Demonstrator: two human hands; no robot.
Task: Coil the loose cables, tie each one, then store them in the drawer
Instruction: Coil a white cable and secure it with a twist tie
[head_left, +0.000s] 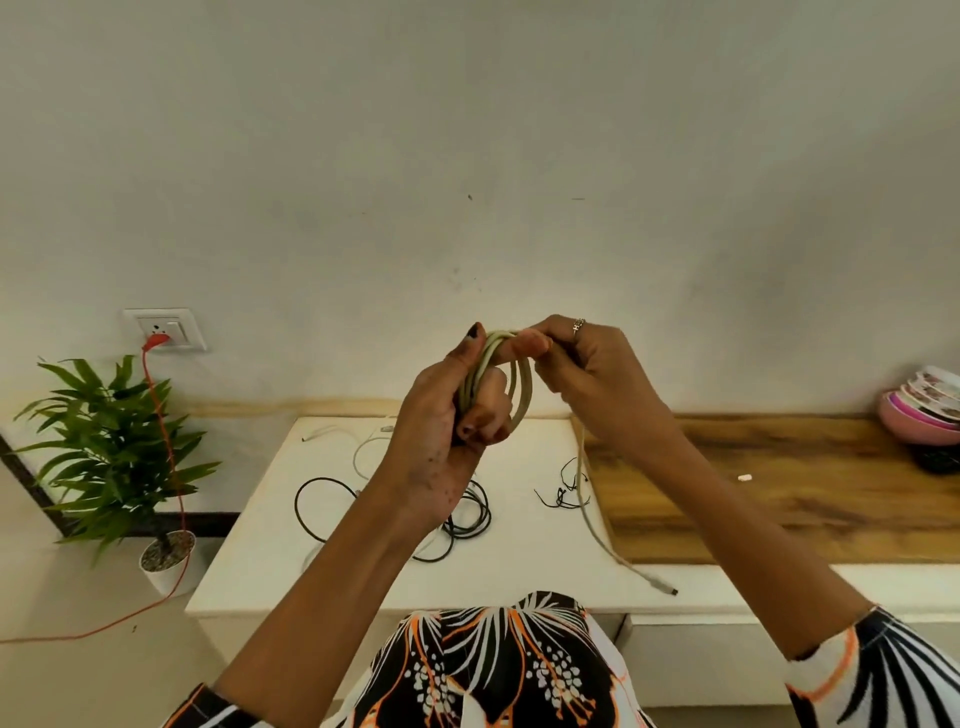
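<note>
Between my hands, the beige cable (522, 387) coil: left hand (452, 415) grips it, right hand (587, 364) pinches its top.

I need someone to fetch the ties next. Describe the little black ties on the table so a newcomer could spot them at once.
Start at the white table where it meets the wooden counter. Close to that seam, below the right hand, lies a small tangle of black ties. They are short, thread-thin strands, unlike the thicker looped black cable to their left and the beige cable trailing past them.
</note>
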